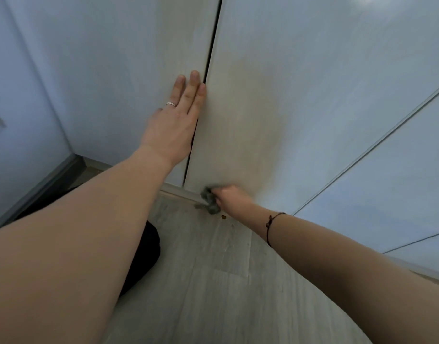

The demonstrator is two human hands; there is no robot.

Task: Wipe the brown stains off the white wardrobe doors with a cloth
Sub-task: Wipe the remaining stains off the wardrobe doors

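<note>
1. Head view: just left of the door gap (208,60), the left hand (172,122) lies flat with straight fingers, pressing on the left wardrobe door (114,70).
2. Right of the gap's foot, the right hand (232,197) grips a bunched grey cloth (209,201) at the bottom edge of the right door (312,108); wiping seems under way.
3. Further right of the gap, a faint brownish haze (240,78) runs up that door, so the next stroke likely needs to climb, pressing firmly.
</note>
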